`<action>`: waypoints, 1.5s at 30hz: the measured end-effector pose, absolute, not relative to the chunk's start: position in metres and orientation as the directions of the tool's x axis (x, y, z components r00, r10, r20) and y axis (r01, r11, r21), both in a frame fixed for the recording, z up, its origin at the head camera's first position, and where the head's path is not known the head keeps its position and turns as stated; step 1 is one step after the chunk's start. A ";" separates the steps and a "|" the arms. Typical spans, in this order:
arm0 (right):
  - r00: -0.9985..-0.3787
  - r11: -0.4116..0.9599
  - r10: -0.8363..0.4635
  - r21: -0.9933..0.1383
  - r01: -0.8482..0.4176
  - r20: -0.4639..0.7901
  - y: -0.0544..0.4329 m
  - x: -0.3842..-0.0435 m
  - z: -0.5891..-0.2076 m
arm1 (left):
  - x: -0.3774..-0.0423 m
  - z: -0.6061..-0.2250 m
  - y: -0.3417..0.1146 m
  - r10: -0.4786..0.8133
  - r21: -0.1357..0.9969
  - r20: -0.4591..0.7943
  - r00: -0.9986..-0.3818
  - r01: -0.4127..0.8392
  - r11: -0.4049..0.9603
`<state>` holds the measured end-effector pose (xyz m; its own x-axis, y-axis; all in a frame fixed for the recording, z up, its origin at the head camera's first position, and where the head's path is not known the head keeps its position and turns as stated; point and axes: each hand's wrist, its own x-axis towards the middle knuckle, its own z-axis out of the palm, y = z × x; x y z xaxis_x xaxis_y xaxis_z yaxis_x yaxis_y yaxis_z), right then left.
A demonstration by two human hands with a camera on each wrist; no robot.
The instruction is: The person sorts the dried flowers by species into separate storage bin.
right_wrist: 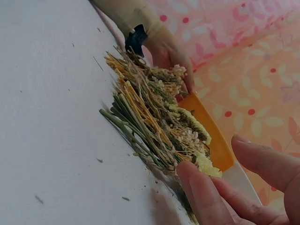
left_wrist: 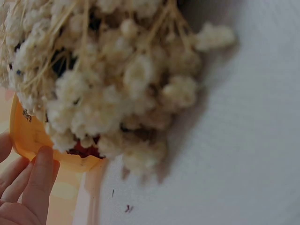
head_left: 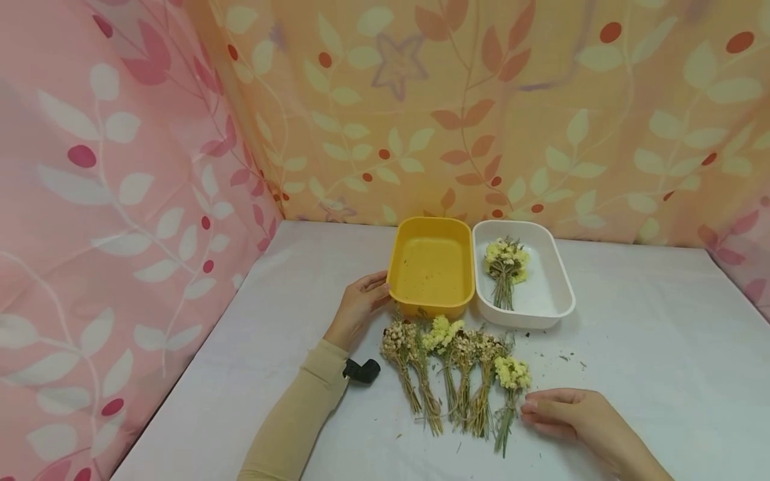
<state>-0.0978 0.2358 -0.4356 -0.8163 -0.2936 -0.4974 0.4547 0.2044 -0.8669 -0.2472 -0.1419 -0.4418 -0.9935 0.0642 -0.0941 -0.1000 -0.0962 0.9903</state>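
Observation:
My left hand [head_left: 357,304] is at the left side of a yellow plastic tub [head_left: 430,308], fingertips against its wall. The left wrist view shows the fingers nearly straight there, beside cream dried flowers [left_wrist: 117,89]. My right hand [head_left: 565,414] is beside the rightmost yellow dried-flower bunch [head_left: 512,374], fingertips close to its stems. Thumb and fingers stand apart in the right wrist view, holding nothing. Several tied bunches, cream and yellow, lie side by side in a row before the tubs, stems [right_wrist: 133,124] toward me.
A white tub [head_left: 544,321] stands right of the yellow one, with a yellow dried-flower bunch [head_left: 505,260] inside. Small plant crumbs [head_left: 565,359] are scattered over the pale tabletop [head_left: 650,334]. Patterned cloth [head_left: 373,133] hangs behind the table and at its sides.

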 end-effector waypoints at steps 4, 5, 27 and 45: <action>-0.806 0.165 -0.315 -0.866 0.473 -0.500 0.241 -0.098 -0.438 | -0.247 -0.442 -0.142 0.070 0.990 -0.097 -0.993 -0.103 -0.092; -0.806 0.159 -0.315 -0.865 0.475 -0.500 0.242 -0.098 -0.439 | -0.247 -0.442 -0.142 0.069 0.991 -0.098 -0.993 -0.104 -0.089; -0.749 0.119 -0.343 -0.817 0.564 -0.567 0.232 -0.102 -0.452 | -0.247 -0.441 -0.143 0.057 0.992 -0.093 -0.994 -0.097 -0.079; -0.773 0.079 -0.392 -0.855 0.512 -0.499 0.224 -0.104 -0.453 | -0.247 -0.440 -0.140 0.053 0.988 -0.113 -0.992 -0.118 -0.102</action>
